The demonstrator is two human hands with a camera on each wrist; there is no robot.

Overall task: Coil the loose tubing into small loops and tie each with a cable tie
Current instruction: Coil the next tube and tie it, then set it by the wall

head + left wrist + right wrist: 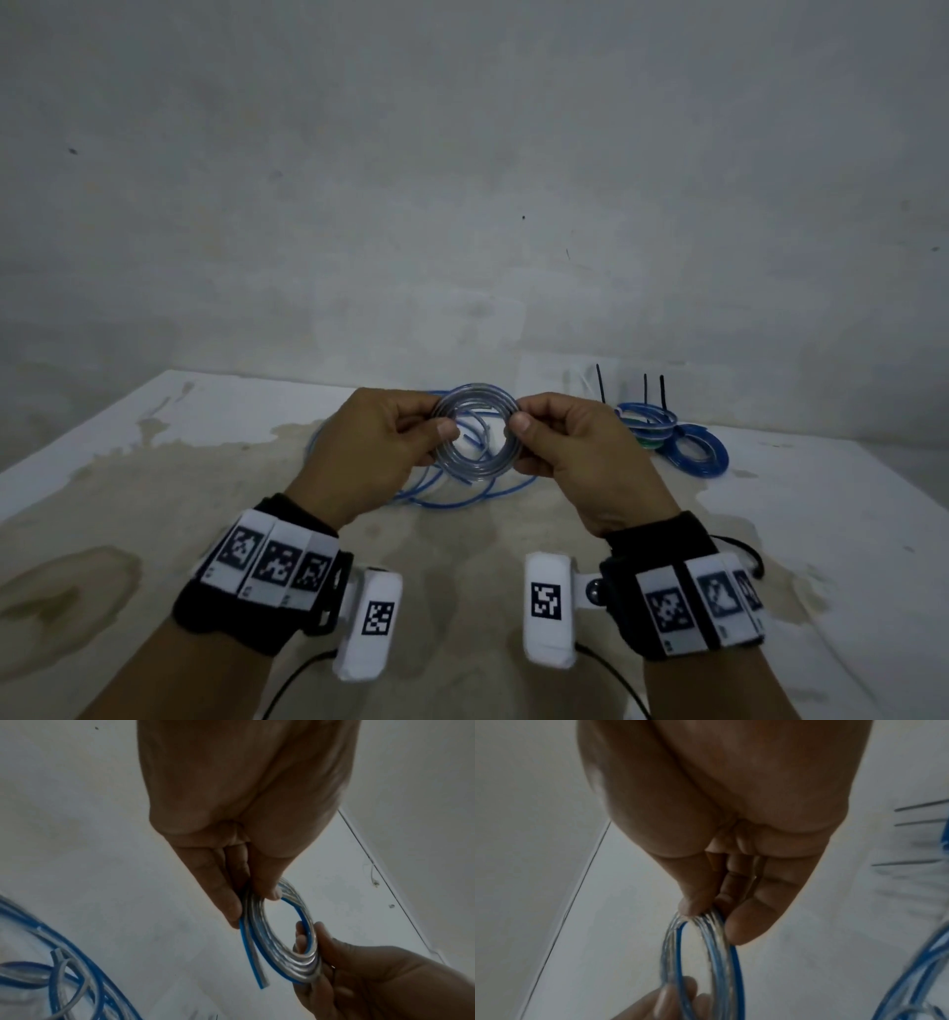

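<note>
A small coil of clear and blue tubing hangs in the air above the table, held upright between both hands. My left hand pinches its left side between thumb and fingers, and my right hand pinches its right side. In the left wrist view the coil shows several turns, with two short tube ends hanging below my left fingers. The right wrist view shows the same coil pinched under my right thumb. Loose blue tubing lies on the table beneath.
Coils tied off with black cable ties lie at the back right of the white stained table, the tie tails sticking up. A grey wall stands just behind the table. More loose tubing shows in the left wrist view.
</note>
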